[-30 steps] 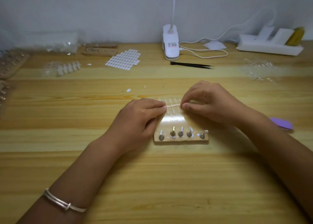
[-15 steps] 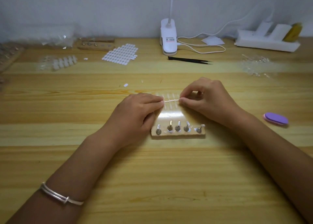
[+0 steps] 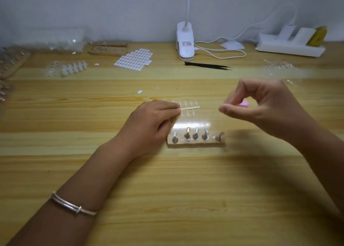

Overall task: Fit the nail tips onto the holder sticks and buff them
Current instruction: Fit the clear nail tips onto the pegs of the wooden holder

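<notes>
A wooden block (image 3: 195,143) lies mid-table with several metal holder sticks (image 3: 188,133) standing in it. Just behind it lies a clear strip of nail tips (image 3: 190,108). My left hand (image 3: 150,123) pinches the strip's left end against the table. My right hand (image 3: 266,104) hovers blurred to the right of the strip, apart from it. Its fingers curl toward the thumb, and they seem to pinch a small clear nail tip. A purple buffer (image 3: 244,103) shows through the gap between those fingers, lying on the table behind.
At the back stand a white clip lamp (image 3: 185,41) with its cable, black tweezers (image 3: 206,65), a sheet of white adhesive tabs (image 3: 135,59), a second wooden block (image 3: 108,49) and a power strip (image 3: 290,44). Loose nail tips lie at left (image 3: 74,68) and right (image 3: 279,65).
My right hand has let go of the strip's right end and risen off to the right. The left hand still holds the strip's left end.
</notes>
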`<action>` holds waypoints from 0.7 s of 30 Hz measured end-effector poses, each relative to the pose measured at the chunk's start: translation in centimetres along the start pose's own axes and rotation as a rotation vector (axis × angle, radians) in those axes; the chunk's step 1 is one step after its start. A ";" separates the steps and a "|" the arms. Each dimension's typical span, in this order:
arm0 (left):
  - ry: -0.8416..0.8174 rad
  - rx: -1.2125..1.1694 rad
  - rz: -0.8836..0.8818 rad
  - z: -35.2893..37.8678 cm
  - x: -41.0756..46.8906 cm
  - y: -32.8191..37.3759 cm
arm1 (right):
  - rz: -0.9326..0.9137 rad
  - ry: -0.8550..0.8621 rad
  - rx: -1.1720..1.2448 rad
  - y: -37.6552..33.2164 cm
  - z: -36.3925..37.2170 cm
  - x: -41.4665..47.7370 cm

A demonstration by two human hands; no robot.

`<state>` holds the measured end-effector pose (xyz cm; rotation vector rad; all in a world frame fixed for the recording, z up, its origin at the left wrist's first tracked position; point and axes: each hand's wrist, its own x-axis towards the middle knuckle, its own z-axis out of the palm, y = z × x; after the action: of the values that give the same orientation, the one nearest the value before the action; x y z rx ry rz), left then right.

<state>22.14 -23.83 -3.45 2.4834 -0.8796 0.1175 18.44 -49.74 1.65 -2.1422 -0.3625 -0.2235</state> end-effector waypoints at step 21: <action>0.002 0.001 0.010 0.3 0.0 -0.4 | -0.478 0.181 -0.511 3.0 2.5 -4.1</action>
<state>22.39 -23.71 -3.90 2.4798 -0.8908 0.1240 15.61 -49.97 -3.26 -2.4729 -0.7743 -0.8549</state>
